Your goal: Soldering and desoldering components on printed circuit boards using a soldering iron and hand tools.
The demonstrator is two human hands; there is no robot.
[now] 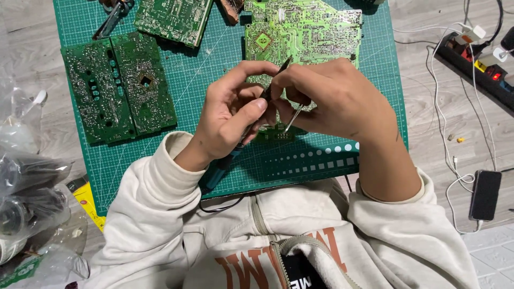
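Left hand [230,120] fingers grip a soldering iron [243,140]; right hand [334,99] pinches tweezers [292,119] over the bright-green circuit board [300,32] at twelve o'clock. The hot tip sits close to fingertips: a slip could burn them.

Left hand [227,115] sits centre frame, fingers curled, thumb pressed forward in a closed grip. Right hand [334,99] lies just beside it, right of centre, fingers pinched shut. Both forearms rise from cream sleeves at lower frame.
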